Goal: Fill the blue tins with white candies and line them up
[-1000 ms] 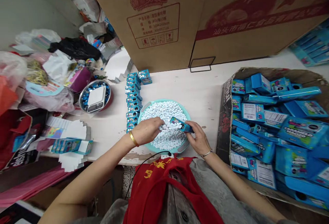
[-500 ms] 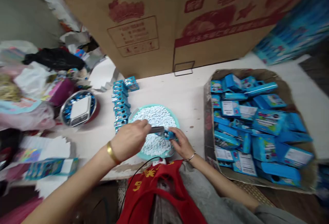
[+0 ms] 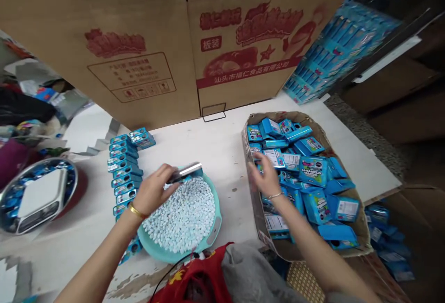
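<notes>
Left hand (image 3: 155, 189) closed on a slim blue-and-silver tin (image 3: 186, 171), just above a teal basin (image 3: 216, 222) of white candies (image 3: 181, 215).
Right hand (image 3: 267, 179) hangs open, fingers spread, over the near edge of a cardboard tray (image 3: 252, 173) of blue tins (image 3: 309, 171). Beyond the left hand, a line of tins (image 3: 123, 168) sits beside the basin on the pale tabletop (image 3: 222, 145), with the tray well apart.
</notes>
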